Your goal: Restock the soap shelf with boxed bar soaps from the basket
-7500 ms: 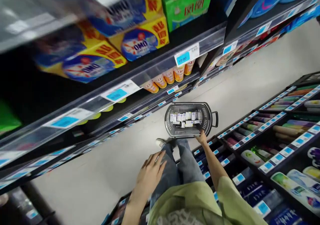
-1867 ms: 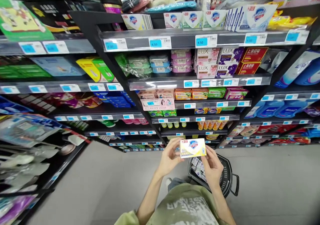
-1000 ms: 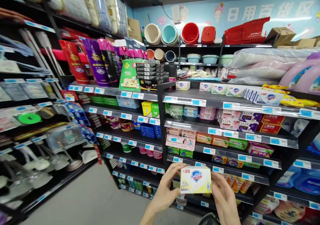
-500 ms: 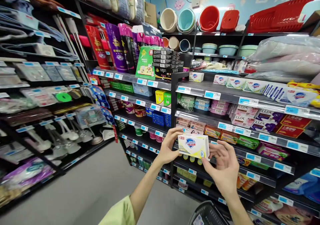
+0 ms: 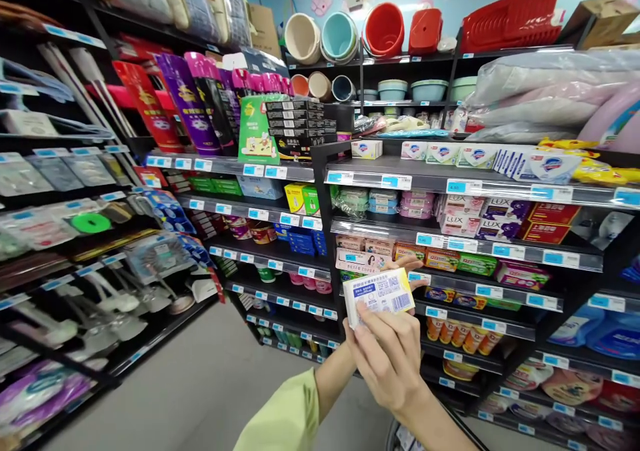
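Note:
A white Safeguard soap box [image 5: 383, 294] with yellow and blue trim is held up in front of the shelves, its printed back with a barcode toward me. My right hand [image 5: 393, 354] grips the box's lower left edge, thumb and fingertips pressed on it. Behind the box is my left hand [image 5: 411, 269], mostly hidden; several of its fingertips stick out past the upper right edge, and it seems to support the box from behind. Its forearm, in a light green sleeve, crosses behind my right hand.
Shelves ahead bear soap boxes [image 5: 443, 153], LUX packs [image 5: 503, 221] and colored soap cartons [image 5: 475, 264]. Spray cans [image 5: 187, 104] and black boxes [image 5: 295, 127] stand to the left. Ladles [image 5: 107, 291] hang on the left rack. Part of a dark basket [image 5: 395, 434] shows below. Grey floor [image 5: 185, 377] lies between.
The soap box has been turned from its logo front to its printed back. My right hand has moved from the right end to the lower left edge; my left hand has gone behind the box.

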Tool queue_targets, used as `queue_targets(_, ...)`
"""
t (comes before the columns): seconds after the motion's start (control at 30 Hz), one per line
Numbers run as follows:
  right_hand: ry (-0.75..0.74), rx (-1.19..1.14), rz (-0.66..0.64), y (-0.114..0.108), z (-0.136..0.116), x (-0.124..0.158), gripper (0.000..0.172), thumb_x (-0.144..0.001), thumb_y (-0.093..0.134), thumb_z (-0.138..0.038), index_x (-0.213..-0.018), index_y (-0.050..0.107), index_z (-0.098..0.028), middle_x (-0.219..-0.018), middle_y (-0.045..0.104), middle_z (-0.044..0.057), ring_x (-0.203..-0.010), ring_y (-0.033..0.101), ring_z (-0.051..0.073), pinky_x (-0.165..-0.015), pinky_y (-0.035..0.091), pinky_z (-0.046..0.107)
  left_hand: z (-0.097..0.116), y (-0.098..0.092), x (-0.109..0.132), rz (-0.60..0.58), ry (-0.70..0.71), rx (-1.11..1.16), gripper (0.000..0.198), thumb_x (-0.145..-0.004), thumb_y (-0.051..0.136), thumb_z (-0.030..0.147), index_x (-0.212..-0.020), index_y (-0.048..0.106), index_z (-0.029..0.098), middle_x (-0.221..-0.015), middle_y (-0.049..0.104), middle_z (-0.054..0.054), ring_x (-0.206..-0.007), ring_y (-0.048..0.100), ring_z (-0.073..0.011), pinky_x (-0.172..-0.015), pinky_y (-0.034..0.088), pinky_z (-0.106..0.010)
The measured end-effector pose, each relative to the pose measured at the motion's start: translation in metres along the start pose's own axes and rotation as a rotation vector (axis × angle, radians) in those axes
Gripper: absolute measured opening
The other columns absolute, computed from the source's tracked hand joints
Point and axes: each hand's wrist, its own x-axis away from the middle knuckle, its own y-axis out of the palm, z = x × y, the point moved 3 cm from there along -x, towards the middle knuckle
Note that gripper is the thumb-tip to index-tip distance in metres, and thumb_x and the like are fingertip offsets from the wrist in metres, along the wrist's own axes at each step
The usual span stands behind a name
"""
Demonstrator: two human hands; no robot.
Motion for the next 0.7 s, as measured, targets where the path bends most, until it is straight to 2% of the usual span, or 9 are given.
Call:
queue_targets(0.13,0.053,-0.013,0.014,-0.012,0.01,-0.003,0.059,-0.083,0.08,-0.009,-0.134,0.06,-0.032,-0.122,0.079,0.006,-0.096,0.077,0.024,-0.079,0.061,0.041,0.012,0.017,-0.002,-0.01,0.092,0.486,0.041,-0.102,0.04,0.067,-0.103,0.059,0.03,-0.13,0.07,-0.008,-0.123,0.069,-0.0314,-0.076,0.062,-0.048)
queue_targets(0.2,0.128,-0.071,0.084,-0.023,0.019,-0.003,0.072,-0.077,0.086,-0.009,-0.138,0.056,-0.031,-0.118,0.08,0.008,-0.098,0.075,0.026,-0.081,0.062,0.044,0.021,0.015,-0.003,-0.02,0.18,0.59,0.031,-0.095,0.063,0.061,-0.104,0.06,0.032,-0.133,0.069,-0.007,-0.127,0.066,-0.0317,-0.087,0.062,-0.052)
queue_targets(0.27,0.252,-0.175,0.195,-0.033,0.033,-0.003,0.075,-0.074,0.088,-0.009,-0.139,0.055,-0.028,-0.116,0.079,0.01,-0.102,0.074,0.028,-0.082,0.062,0.046,0.028,0.0,-0.002,0.025,0.286,0.505,0.037,-0.084,0.082,0.049,-0.11,0.062,0.033,-0.135,0.066,-0.008,-0.13,0.063,-0.0309,-0.098,0.059,-0.053)
queue_targets(0.33,0.439,-0.286,0.294,-0.039,0.053,-0.002,0.064,-0.077,0.085,-0.012,-0.133,0.058,-0.025,-0.115,0.078,0.011,-0.103,0.075,0.029,-0.082,0.062,0.045,0.036,-0.024,-0.001,0.075,0.393,0.318,0.054,-0.074,0.093,0.04,-0.118,0.063,0.033,-0.138,0.061,-0.01,-0.13,0.061,-0.0307,-0.105,0.056,-0.052)
queue_targets(0.4,0.656,-0.41,0.299,-0.034,0.076,0.0,0.049,-0.082,0.083,-0.019,-0.124,0.059,-0.022,-0.11,0.078,0.012,-0.097,0.076,0.027,-0.081,0.062,0.042,0.043,-0.053,0.0,0.09,0.448,0.154,0.061,-0.07,0.096,0.04,-0.123,0.065,0.03,-0.139,0.057,-0.012,-0.13,0.06,-0.0319,-0.105,0.055,-0.05)
queue_targets(0.47,0.848,-0.562,0.211,-0.021,0.097,0.002,0.043,-0.085,0.083,-0.027,-0.12,0.059,-0.021,-0.106,0.079,0.013,-0.09,0.076,0.024,-0.078,0.063,0.039,0.048,-0.079,0.001,0.077,0.443,0.046,0.064,-0.072,0.094,0.044,-0.128,0.066,0.028,-0.138,0.055,-0.014,-0.131,0.058,-0.033,-0.104,0.056,-0.048)
queue_targets(0.53,0.954,-0.711,0.101,-0.004,0.112,0.002,0.045,-0.084,0.084,-0.035,-0.119,0.059,-0.021,-0.104,0.08,0.013,-0.086,0.076,0.023,-0.075,0.064,0.035,0.052,-0.101,0.002,0.056,0.426,-0.024,0.067,-0.074,0.092,0.045,-0.133,0.066,0.027,-0.135,0.054,-0.015,-0.13,0.058,-0.0329,-0.103,0.056,-0.044)
queue_targets(0.63,0.985,-0.838,-0.081,0.015,0.126,-0.003,0.051,-0.082,0.085,-0.042,-0.122,0.062,-0.021,-0.101,0.079,0.011,-0.084,0.076,0.022,-0.073,0.064,0.032,0.056,-0.123,0.005,0.003,0.413,-0.098,0.067,-0.079,0.089,0.038,-0.14,0.063,0.029,-0.133,0.055,-0.013,-0.127,0.059,-0.0309,-0.101,0.056,-0.041)
queue_targets(0.7,0.976,-0.865,-0.273,0.024,0.132,-0.011,0.051,-0.082,0.085,-0.043,-0.124,0.066,-0.021,-0.099,0.079,0.01,-0.082,0.076,0.021,-0.073,0.065,0.031,0.057,-0.133,0.006,-0.044,0.386,-0.172,0.061,-0.084,0.084,0.031,-0.141,0.062,0.03,-0.133,0.055,-0.013,-0.125,0.059,-0.0303,-0.101,0.056,-0.041)
